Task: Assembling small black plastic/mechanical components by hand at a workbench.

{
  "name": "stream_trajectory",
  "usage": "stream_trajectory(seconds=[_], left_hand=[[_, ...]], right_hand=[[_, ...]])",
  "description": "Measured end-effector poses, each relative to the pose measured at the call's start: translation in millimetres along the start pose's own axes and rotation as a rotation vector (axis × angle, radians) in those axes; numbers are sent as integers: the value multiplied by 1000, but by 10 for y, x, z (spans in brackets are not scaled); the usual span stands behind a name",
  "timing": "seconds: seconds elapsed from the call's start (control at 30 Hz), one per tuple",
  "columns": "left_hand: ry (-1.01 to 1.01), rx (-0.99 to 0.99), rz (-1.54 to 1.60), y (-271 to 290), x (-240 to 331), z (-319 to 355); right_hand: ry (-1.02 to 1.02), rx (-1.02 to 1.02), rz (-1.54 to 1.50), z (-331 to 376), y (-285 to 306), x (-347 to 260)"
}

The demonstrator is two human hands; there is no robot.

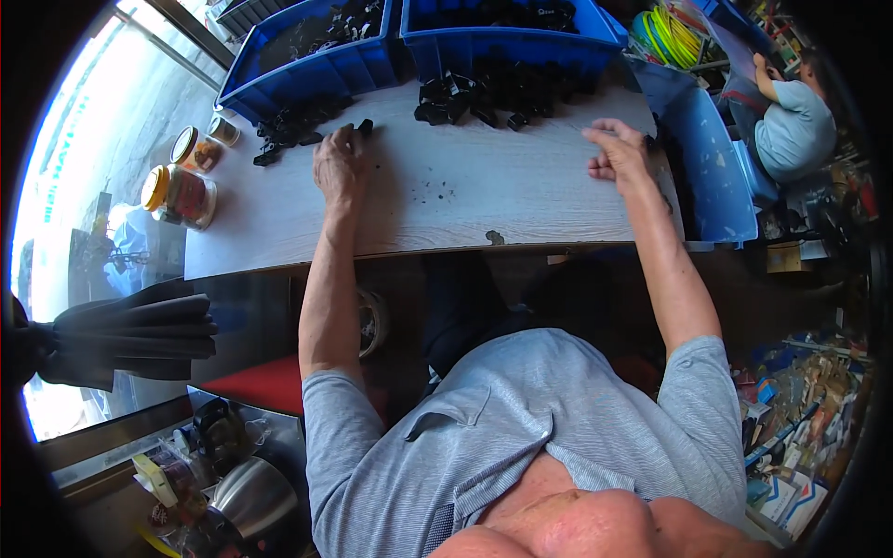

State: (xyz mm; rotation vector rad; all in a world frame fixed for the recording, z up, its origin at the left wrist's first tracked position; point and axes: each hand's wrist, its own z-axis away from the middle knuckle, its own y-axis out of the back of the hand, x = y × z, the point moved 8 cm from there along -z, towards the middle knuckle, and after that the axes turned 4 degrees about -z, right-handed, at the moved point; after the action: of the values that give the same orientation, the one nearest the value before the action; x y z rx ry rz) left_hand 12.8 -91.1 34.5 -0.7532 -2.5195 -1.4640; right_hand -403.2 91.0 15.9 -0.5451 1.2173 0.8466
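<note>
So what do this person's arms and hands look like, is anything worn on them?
Both forearms are bare. The left hand and right hand wear no gloves, and no watch or ring shows. Short grey sleeves of a collared shirt end above the elbows.

The person wears a grey, finely textured short-sleeved polo shirt with a soft folded collar and an open placket at the neck, its fabric showing a faint heathered weave. The short sleeves end above the elbows with plain hemmed cuffs, leaving both forearms bare from there down. The left hand and the right hand are bare as well, with no gloves, and nothing can be made out on either wrist or on the fingers; the shirt carries no visible pocket, print or marking.
</note>
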Motion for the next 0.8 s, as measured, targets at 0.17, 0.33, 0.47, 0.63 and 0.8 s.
stream_trajectory(seconds=[0.17,0.33,0.47,0.63,0.8], left_hand=[[-184,30,-22,20,258,132],[-172,-15,-51,12,363,157],[-184,-32,-40,7,344,148],[-205,15,19,40,344,166],[-123,-57,196,-7,372,340]], right_hand=[[50,-150,207,31,-637,-84],[153,-152,395,9,-936,-202],[159,-137,481,-17,-992,-221],[226,-151,470,-8,-962,-181],[149,-272,539,103,-976,-106]])
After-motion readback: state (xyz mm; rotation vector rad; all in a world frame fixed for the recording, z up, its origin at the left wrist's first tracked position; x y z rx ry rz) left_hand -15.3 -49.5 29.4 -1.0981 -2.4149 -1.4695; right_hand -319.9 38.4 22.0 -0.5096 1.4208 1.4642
